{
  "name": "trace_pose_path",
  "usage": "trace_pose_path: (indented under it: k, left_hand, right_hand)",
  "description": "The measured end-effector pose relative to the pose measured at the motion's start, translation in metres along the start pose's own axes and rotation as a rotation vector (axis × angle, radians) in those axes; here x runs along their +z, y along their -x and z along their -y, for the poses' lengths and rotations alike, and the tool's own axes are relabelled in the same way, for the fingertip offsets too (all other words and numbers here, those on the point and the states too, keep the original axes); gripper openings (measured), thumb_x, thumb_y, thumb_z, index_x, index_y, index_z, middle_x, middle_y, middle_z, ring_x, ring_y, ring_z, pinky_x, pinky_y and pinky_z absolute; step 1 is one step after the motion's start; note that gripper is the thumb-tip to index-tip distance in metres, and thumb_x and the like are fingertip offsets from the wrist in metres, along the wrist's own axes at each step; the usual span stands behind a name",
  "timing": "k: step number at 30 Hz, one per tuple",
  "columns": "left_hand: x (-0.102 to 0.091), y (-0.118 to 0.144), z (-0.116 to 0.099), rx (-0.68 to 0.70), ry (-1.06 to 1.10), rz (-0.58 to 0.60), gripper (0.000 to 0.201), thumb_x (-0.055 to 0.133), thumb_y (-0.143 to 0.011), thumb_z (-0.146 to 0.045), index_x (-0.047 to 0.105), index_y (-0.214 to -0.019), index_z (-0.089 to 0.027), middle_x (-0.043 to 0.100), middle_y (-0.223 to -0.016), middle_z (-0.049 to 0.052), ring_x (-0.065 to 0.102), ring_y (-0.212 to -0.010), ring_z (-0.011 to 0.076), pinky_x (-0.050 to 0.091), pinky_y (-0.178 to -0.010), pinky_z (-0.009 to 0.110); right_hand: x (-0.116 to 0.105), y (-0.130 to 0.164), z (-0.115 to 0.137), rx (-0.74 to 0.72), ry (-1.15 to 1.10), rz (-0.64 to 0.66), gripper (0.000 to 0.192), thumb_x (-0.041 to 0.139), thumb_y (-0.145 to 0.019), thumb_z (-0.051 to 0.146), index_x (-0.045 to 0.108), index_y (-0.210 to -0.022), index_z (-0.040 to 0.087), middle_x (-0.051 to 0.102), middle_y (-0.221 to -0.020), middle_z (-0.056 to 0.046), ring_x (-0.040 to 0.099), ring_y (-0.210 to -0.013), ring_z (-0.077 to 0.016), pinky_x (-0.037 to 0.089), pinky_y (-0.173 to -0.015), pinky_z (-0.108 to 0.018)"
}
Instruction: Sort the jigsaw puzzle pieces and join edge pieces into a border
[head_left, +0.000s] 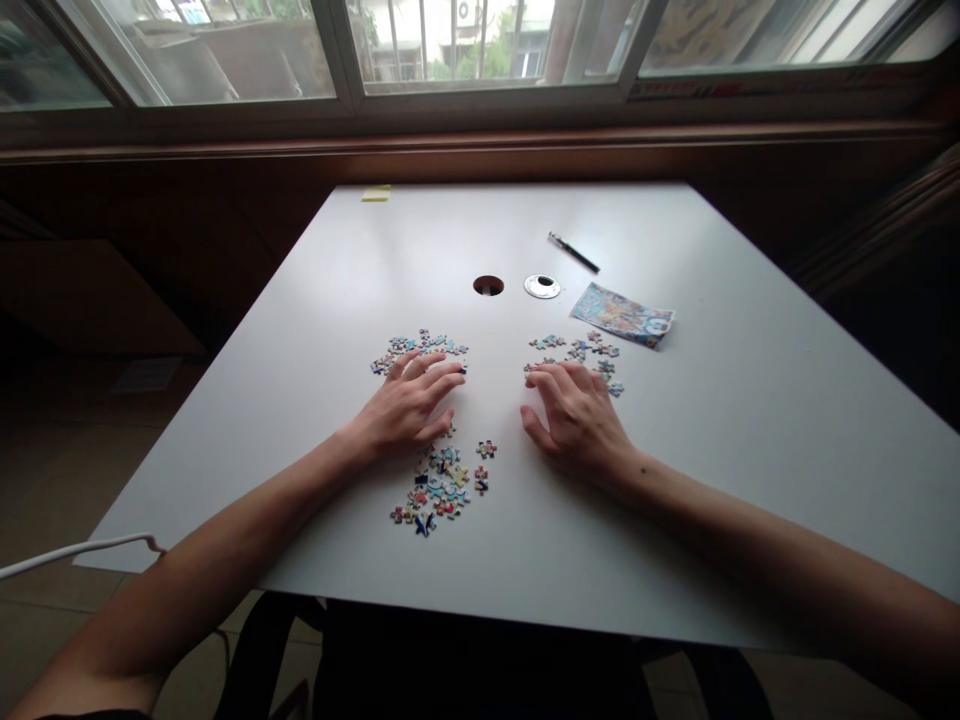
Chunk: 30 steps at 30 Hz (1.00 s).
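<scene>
My left hand (412, 400) lies palm down with its fingers spread over the near edge of a pile of jigsaw pieces (427, 343). Opposite it, my right hand (576, 412) rests at a second group of jigsaw pieces (592, 348), fingers bent and thumb apart. The fingertips reach the pieces, and some pieces are hidden beneath the hands. Closer to me, a third pile of jigsaw pieces (448, 490) lies below my left hand, with a few loose ones at its right side. Neither hand grips a piece that I can see.
A colourful picture sheet (624, 315) lies beyond my right hand. Behind it are a black pen (574, 252), a round metal cover (542, 287) and a cable hole (488, 286) in the white table (720, 400). A yellow sticky note (376, 193) sits at the far edge.
</scene>
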<state>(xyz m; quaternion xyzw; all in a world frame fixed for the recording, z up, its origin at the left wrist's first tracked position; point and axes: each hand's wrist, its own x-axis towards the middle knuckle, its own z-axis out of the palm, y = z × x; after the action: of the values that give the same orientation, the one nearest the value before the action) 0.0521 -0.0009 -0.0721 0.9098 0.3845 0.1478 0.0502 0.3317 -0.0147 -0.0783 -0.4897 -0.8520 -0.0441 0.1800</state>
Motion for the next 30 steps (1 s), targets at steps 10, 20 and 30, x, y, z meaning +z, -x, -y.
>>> trace_pose_path:
  k: [10, 20, 30]
  left_hand:
    - [0.001, -0.001, 0.003, -0.083, 0.058, -0.060, 0.031, 0.046, -0.092, -0.031, 0.047, -0.122, -0.024, 0.049, -0.148, 0.007, 0.036, -0.141, 0.0270, 0.022, -0.119, 0.050]
    - [-0.001, -0.004, -0.002, -0.047, 0.029, 0.040, 0.037, 0.049, -0.091, -0.031, 0.047, -0.128, -0.027, 0.050, -0.149, 0.003, 0.029, -0.148, 0.0257, -0.001, -0.125, 0.055]
    - [0.000, -0.003, 0.001, 0.026, 0.063, 0.027, 0.050, 0.055, -0.086, -0.036, 0.046, -0.134, -0.027, 0.056, -0.141, 0.006, 0.040, -0.140, 0.0281, 0.005, -0.123, 0.054]
  right_hand:
    - [0.002, 0.001, 0.001, -0.044, -0.057, 0.012, 0.022, 0.052, -0.092, 0.030, 0.050, -0.112, 0.021, 0.056, -0.127, -0.014, 0.043, -0.122, -0.0329, 0.034, -0.100, -0.049]
    - [0.001, 0.000, -0.001, -0.162, -0.162, 0.024, 0.019, 0.050, -0.093, 0.024, 0.050, -0.112, 0.023, 0.057, -0.124, -0.012, 0.045, -0.121, -0.0310, 0.035, -0.103, -0.049]
    - [0.000, -0.002, 0.000, -0.172, -0.177, 0.035, 0.018, 0.051, -0.093, 0.022, 0.050, -0.111, 0.022, 0.058, -0.123, -0.011, 0.046, -0.119, -0.0303, 0.036, -0.103, -0.049]
